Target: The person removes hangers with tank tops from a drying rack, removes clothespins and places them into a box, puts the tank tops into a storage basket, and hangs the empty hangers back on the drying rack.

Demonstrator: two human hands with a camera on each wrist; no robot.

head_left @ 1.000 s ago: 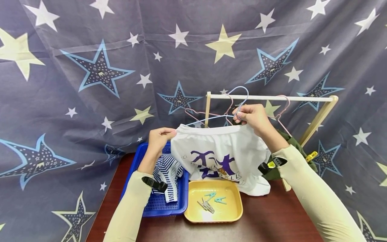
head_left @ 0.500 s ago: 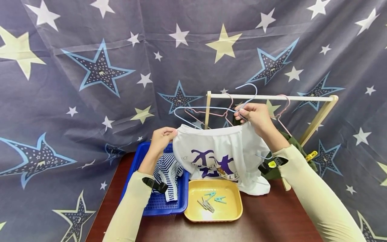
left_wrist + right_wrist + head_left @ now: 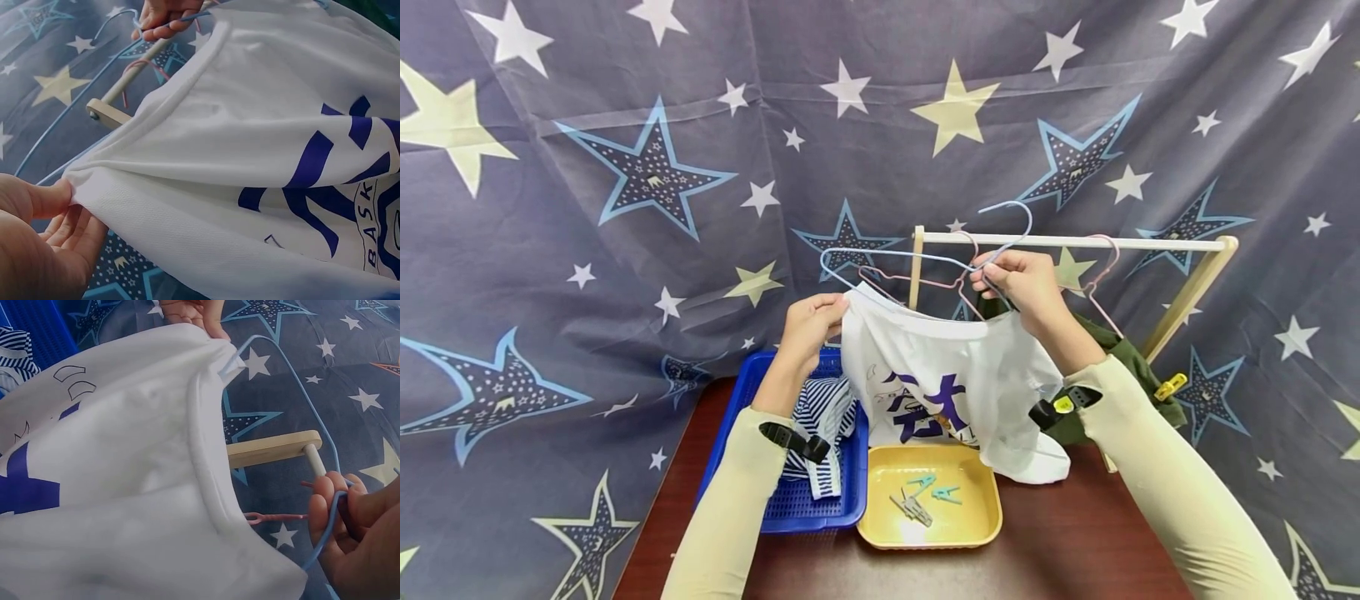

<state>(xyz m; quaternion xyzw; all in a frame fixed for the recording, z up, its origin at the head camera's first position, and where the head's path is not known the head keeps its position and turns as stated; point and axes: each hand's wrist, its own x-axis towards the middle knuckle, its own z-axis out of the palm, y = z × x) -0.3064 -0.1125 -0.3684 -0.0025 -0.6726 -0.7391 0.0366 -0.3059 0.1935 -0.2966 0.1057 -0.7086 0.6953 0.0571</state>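
A white shirt (image 3: 925, 400) with a purple print hangs between both hands, its lower part bunched on the table. My left hand (image 3: 807, 329) pinches the left end of its neckline; in the left wrist view, thumb and fingers (image 3: 55, 203) hold the cloth's corner. With my right hand (image 3: 1026, 283) I grip a light-blue wire hanger (image 3: 1031, 221) just below its hook, which points up. The hanger's left arm shows above the neckline, its lower wire running down behind the collar. On the right side, the hanger passes into the shirt and is hidden by cloth.
Behind the shirt stands a rack with a white rail (image 3: 1150, 244), bearing pink hangers (image 3: 1101, 292) and a dark green garment (image 3: 1138, 367) with a yellow clip (image 3: 1171, 387). A blue basket (image 3: 775, 517) holds striped clothing (image 3: 820, 408). Beside it, a yellow tray (image 3: 977, 533) holds several clothespins (image 3: 946, 495).
The hanger's left end has come up out of the neckline and shifted slightly left. My left hand has risen and moved a little right with the shirt's corner.
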